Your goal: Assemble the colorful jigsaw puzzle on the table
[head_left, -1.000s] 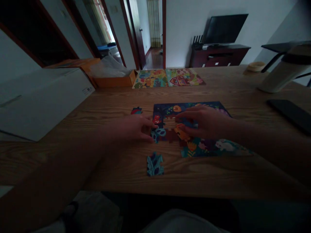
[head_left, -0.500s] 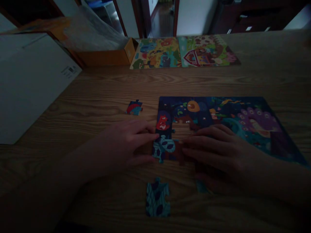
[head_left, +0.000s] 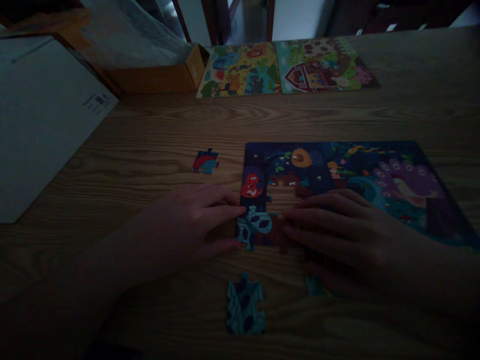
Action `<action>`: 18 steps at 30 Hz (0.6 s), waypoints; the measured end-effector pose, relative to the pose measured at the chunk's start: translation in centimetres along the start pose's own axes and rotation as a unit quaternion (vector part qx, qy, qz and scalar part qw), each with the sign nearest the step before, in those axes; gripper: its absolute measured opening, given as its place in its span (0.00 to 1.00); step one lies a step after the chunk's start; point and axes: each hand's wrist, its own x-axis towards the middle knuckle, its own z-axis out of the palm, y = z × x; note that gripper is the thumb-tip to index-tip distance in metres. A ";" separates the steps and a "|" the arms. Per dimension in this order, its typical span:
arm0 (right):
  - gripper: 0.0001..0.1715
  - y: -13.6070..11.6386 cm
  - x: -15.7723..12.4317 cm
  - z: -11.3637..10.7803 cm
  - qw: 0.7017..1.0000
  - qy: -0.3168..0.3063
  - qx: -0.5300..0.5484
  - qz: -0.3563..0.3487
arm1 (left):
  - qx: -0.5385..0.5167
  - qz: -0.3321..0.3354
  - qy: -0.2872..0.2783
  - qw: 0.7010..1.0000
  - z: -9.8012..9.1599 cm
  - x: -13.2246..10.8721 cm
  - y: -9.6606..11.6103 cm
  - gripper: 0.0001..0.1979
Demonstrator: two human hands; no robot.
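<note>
A dark jigsaw puzzle [head_left: 318, 165], showing a bear, a red animal and a purple peacock, lies partly joined on the wooden table. Bare wood shows through a gap beneath the bear's face. At its left edge, the fingertips of my left hand [head_left: 195, 220] touch a teal leaf-patterned piece [head_left: 258, 222], thumb and fingers apart. My right hand [head_left: 345, 230] rests with outstretched fingers over the puzzle's lower middle and hides part of it. A loose teal piece [head_left: 244, 307] lies nearer me. Another loose piece, red and blue [head_left: 205, 162], lies beyond my left hand.
Two bright picture puzzles, one with animals [head_left: 240, 70] and one with a red barn [head_left: 322, 67], lie side by side at the back. An orange box [head_left: 150, 80] holding clear plastic stands at the back left, beside a large white board or box [head_left: 45, 125].
The view has tilted and shifted slightly, so the far things sit higher in the picture. Both hands stay in nearly the same place on the puzzle; no piece has visibly moved.
</note>
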 end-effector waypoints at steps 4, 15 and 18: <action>0.22 0.0 -0.1 0.1 1.000 -0.004 0.002 0.010 | 0.013 0.000 0.005 1.000 -0.3 0.1 0.2 0.15; 0.22 -0.1 0.1 0.1 1.000 0.001 0.006 0.016 | 0.012 0.002 0.004 1.000 0.1 -0.2 0.3 0.12; 0.22 -0.1 0.1 0.1 1.000 0.001 0.006 0.011 | 0.021 0.005 0.012 1.000 0.3 -0.2 0.6 0.12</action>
